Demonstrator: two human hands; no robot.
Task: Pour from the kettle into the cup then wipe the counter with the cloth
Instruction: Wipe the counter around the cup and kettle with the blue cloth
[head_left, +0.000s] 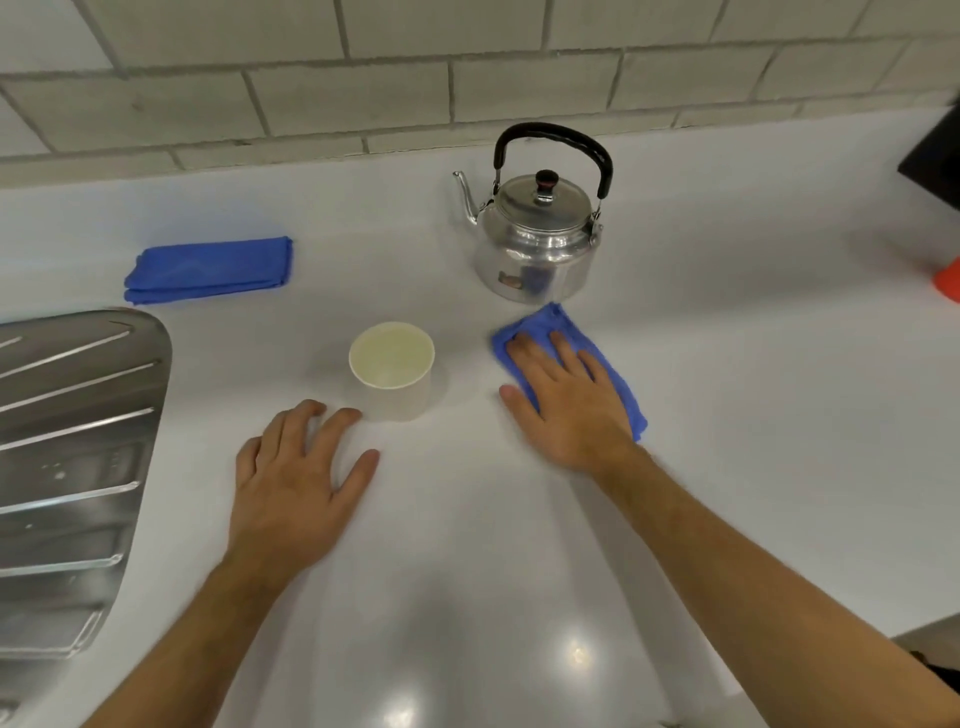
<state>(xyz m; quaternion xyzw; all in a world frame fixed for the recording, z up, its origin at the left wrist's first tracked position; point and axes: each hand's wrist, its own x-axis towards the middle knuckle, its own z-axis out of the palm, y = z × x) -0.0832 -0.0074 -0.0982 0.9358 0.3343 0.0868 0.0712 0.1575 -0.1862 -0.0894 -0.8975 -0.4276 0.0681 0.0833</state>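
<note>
A shiny metal kettle (537, 239) with a black handle stands upright at the back of the white counter (467, 545), spout pointing left. In front of it and to the left sits a pale paper cup (393, 369) with liquid inside. My right hand (566, 400) lies flat, palm down, pressing a blue cloth (613, 374) onto the counter just in front of the kettle. My left hand (298, 478) rests on the counter with fingers spread, its fingertips close to the cup's base, holding nothing.
A second blue cloth (210, 269) lies folded at the back left. A steel draining board (67, 467) fills the left edge. A dark object (935, 156) and something orange (948, 280) sit at the far right. A tiled wall (363, 78) runs behind.
</note>
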